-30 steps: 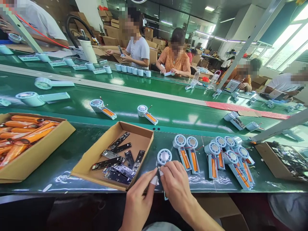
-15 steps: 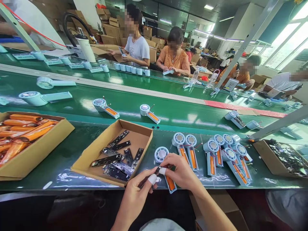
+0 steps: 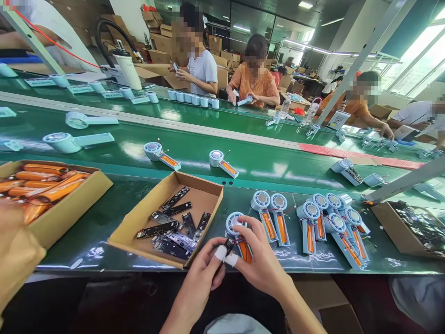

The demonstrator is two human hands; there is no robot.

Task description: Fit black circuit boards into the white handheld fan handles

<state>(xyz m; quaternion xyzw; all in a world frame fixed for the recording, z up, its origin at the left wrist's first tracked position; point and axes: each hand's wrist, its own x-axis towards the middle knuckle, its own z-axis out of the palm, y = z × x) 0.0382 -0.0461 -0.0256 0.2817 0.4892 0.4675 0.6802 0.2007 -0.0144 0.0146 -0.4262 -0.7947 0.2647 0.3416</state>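
My left hand [image 3: 205, 273] and my right hand [image 3: 259, 260] meet at the near edge of the green bench, both pinched on a small dark circuit board [image 3: 228, 246]. Tape wraps a fingertip of each hand. The board sits over the open handle of a pale blue handheld fan [image 3: 234, 226] with an orange battery inside. The fan's round head lies just beyond my right fingers. A shallow cardboard tray [image 3: 139, 227] holding several more dark circuit boards stands just left of my hands.
Several open fans with orange batteries [image 3: 327, 222] lie to the right. A box of orange batteries [image 3: 66, 208] sits at the left, another carton [image 3: 385, 218] at far right. Fans ride the green conveyor [image 3: 264, 162]. Several people work across it. A blurred tan shape [image 3: 14, 260] fills the lower left.
The fan has swung back up onto the bench under my hands, and both hands moved slightly forward over its handle. The view shifted right; a tan shape entered at lower left.
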